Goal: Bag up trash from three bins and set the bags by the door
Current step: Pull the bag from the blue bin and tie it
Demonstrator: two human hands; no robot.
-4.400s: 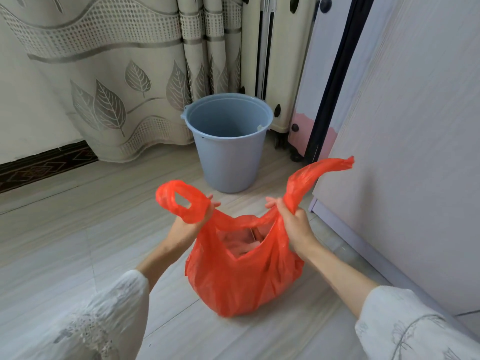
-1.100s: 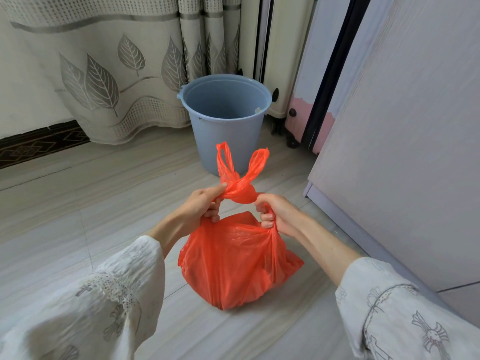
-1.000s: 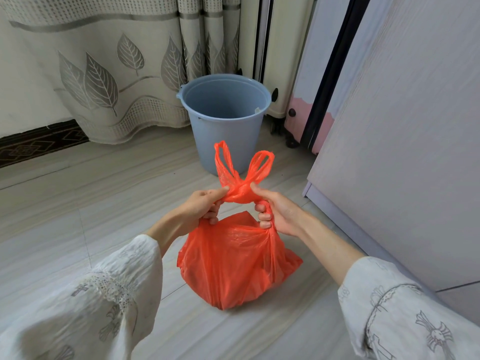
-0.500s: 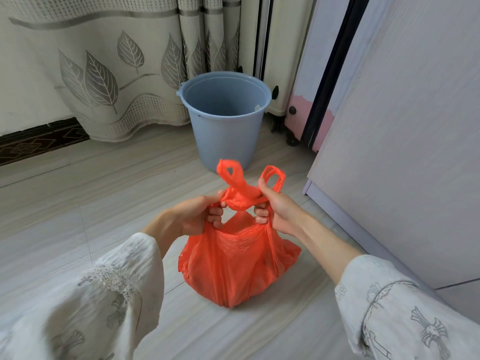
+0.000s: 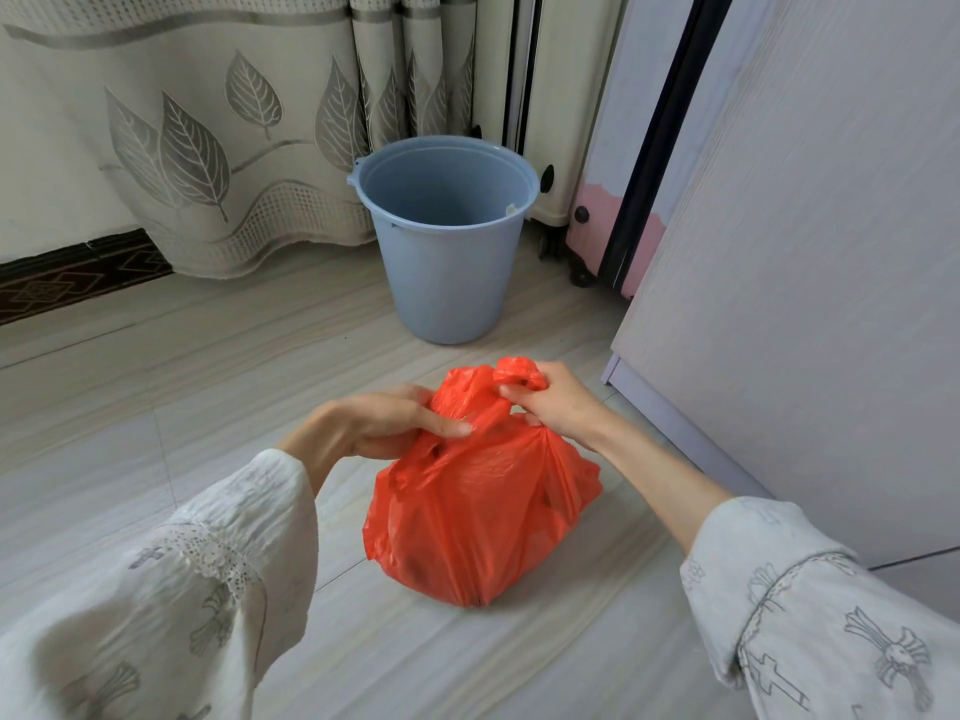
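Head view: orange bag [image 5: 483,517] sits on floor [image 5: 156,407] in front of the empty blue bin [image 5: 447,236], left hand [image 5: 384,420] pinching its neck, right hand [image 5: 550,402] gripping the bunched handles, so knot-tying seems underway; next, cinch tight, then carry doorward

An orange plastic bag [image 5: 483,517] sits on the pale floor [image 5: 156,407], its top knotted. The left hand [image 5: 379,423] pinches the bag's neck; the right hand [image 5: 556,402] grips a handle loop. Behind stands a blue bucket [image 5: 444,241], beside a leaf-patterned curtain [image 5: 208,122].
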